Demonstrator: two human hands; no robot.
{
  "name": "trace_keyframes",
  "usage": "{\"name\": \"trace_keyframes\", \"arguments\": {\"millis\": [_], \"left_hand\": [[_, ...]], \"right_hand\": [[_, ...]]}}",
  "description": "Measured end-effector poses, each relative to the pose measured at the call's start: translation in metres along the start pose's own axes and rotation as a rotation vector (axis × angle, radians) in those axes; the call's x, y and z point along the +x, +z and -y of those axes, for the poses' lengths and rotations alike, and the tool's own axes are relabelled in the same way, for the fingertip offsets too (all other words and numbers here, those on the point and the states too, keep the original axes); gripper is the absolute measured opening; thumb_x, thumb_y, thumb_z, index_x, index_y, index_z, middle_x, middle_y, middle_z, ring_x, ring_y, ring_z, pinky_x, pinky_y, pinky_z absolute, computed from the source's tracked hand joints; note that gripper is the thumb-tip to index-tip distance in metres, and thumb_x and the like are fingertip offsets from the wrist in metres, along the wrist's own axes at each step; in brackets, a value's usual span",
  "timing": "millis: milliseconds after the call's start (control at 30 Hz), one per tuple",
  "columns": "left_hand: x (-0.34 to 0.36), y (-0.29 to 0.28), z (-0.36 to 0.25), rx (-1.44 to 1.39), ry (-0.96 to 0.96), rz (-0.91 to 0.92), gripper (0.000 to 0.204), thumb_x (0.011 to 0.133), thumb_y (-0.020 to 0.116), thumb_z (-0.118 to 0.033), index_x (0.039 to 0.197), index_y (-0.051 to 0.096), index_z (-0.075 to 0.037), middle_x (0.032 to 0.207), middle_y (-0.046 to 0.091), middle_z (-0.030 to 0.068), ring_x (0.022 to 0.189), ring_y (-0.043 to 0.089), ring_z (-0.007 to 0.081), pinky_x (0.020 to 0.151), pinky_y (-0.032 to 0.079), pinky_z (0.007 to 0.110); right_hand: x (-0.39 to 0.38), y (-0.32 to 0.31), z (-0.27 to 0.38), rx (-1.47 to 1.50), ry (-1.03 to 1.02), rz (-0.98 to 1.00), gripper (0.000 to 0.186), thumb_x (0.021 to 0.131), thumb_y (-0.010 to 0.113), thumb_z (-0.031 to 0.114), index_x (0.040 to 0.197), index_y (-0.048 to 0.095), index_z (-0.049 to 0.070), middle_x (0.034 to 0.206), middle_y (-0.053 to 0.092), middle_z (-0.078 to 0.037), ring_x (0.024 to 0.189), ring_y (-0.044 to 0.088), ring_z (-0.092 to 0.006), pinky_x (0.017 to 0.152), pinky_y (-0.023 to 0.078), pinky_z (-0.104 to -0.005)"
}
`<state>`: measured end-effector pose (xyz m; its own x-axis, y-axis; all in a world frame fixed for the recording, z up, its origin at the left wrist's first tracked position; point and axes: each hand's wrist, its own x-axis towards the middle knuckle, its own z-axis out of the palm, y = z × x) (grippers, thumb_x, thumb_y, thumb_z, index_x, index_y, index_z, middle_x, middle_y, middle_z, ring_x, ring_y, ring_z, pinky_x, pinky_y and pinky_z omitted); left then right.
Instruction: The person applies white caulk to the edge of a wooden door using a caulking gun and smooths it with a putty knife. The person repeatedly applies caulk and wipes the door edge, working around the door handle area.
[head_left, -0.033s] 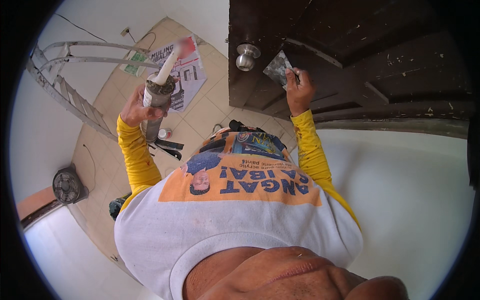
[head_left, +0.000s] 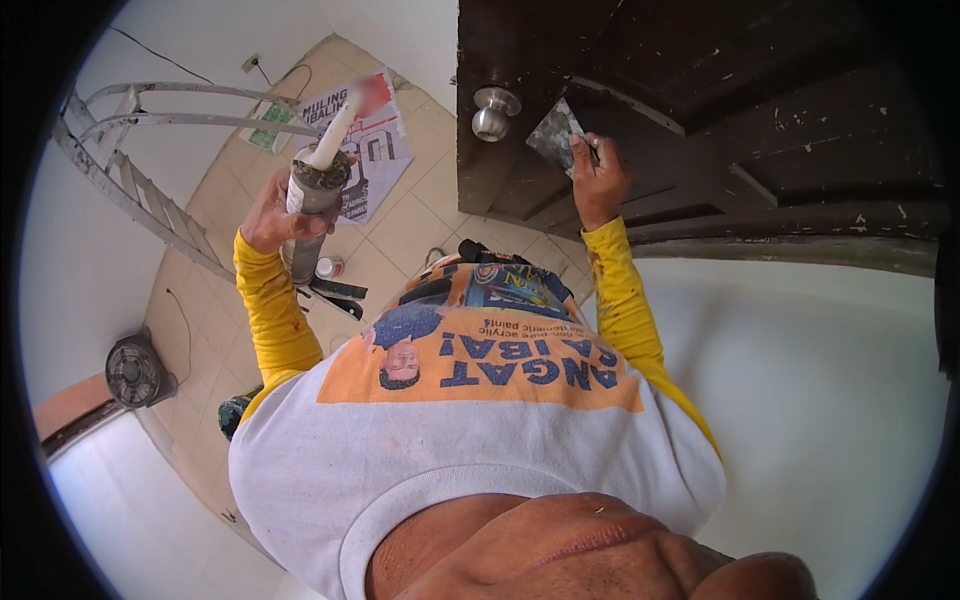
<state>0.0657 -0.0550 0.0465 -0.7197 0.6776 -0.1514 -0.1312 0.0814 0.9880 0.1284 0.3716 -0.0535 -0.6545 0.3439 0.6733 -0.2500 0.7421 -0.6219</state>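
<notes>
Left hand (head_left: 278, 218) curled round sealant tube (head_left: 312, 196), nozzle (head_left: 333, 138) angled up, presumably to limit drips; right hand (head_left: 602, 182) closed on flat scraper (head_left: 552, 138) beside doorknob (head_left: 491, 116), blade clear of fingers, likely for control; contact with brown door (head_left: 690, 165) unclear.

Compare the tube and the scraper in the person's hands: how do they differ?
The tube is long and round; the scraper has a flat, squarish blade. The tube has a pale nozzle; the scraper's blade is smudged grey. The left hand holds the tube, the right hand the scraper. Both are held bare-handed.
</notes>
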Motion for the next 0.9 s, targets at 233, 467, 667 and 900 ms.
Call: {"name": "trace_keyframes", "arguments": {"millis": [233, 467, 667, 900], "left_hand": [[0.006, -0.004, -0.001, 0.005, 0.024, 0.013, 0.082, 0.064, 0.088, -0.039, 0.128, 0.059, 0.002, 0.082, 0.063, 0.0025, 0.069, 0.059, 0.0108, 0.061, 0.046, 0.024], [0.004, -0.002, -0.002, 0.005, 0.031, 0.016, 0.079, 0.064, 0.088, -0.038, 0.127, 0.059, 0.001, 0.083, 0.064, 0.0029, 0.069, 0.06, 0.0113, 0.062, 0.048, 0.025], [0.003, -0.003, -0.002, 0.011, 0.036, 0.03, 0.081, 0.063, 0.088, -0.039, 0.127, 0.059, 0.0, 0.083, 0.064, 0.0023, 0.069, 0.059, 0.0105, 0.062, 0.047, 0.024], [0.004, -0.006, 0.0, 0.0, 0.018, 0.023, 0.081, 0.064, 0.088, -0.038, 0.129, 0.059, 0.001, 0.082, 0.063, 0.0016, 0.068, 0.058, 0.0094, 0.061, 0.046, 0.024]], "right_hand": [[0.011, 0.003, 0.004, -0.065, -0.083, -0.011, 0.019, 0.09, 0.074, 0.015, 0.088, 0.062, 0.0, 0.085, 0.067, -0.016, 0.076, 0.067, -0.0355, 0.065, 0.053, -0.0396], [0.011, 0.002, 0.011, -0.028, -0.124, 0.013, 0.017, 0.088, 0.073, 0.011, 0.086, 0.06, 0.0, 0.085, 0.067, -0.016, 0.076, 0.066, -0.0365, 0.066, 0.053, -0.0406], [0.011, 0.001, 0.007, -0.047, -0.071, -0.021, 0.017, 0.09, 0.073, 0.012, 0.088, 0.06, 0.0, 0.084, 0.066, -0.016, 0.076, 0.066, -0.0362, 0.066, 0.053, -0.04], [0.011, -0.006, 0.008, -0.01, -0.078, 0.046, 0.02, 0.093, 0.071, 0.017, 0.09, 0.061, 0.0, 0.086, 0.066, -0.017, 0.077, 0.067, -0.0365, 0.066, 0.053, -0.04]]}}
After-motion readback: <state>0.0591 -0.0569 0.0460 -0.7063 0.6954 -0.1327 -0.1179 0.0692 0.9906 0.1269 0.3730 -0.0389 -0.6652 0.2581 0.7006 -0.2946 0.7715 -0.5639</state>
